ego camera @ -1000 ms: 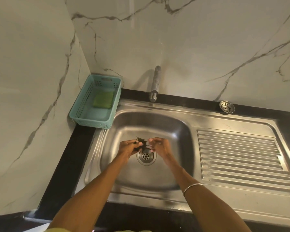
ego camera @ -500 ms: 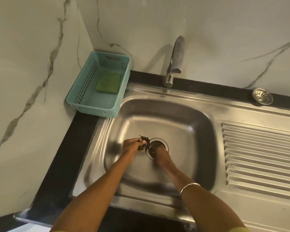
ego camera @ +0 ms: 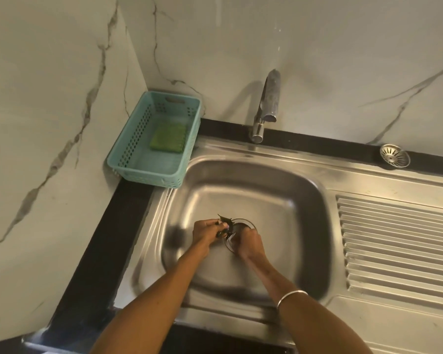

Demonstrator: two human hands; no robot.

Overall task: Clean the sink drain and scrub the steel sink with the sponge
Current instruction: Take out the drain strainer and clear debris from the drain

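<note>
Both my hands are down in the steel sink (ego camera: pixel 287 200) at the drain (ego camera: pixel 244 222). My left hand (ego camera: pixel 207 232) holds a bunch of dark leafy scraps (ego camera: pixel 225 222) just left of the drain ring. Over the drain, my right hand (ego camera: pixel 247 241) has its fingers curled down and hides most of the opening; what those fingers touch or hold is hidden. A green sponge (ego camera: pixel 168 137) lies inside the teal basket (ego camera: pixel 149 175) at the sink's back left corner.
The tap (ego camera: pixel 267 106) stands behind the bowl with its spout above the back rim. A loose metal strainer (ego camera: pixel 394 155) sits on the black counter strip at the back right. The ribbed draining board (ego camera: pixel 399 244) lies to the right; marble walls close the left and back.
My right hand went from pinching scraps beside my left hand to covering the drain. The left hand kept its scraps. The camera moved closer and tilted down.
</note>
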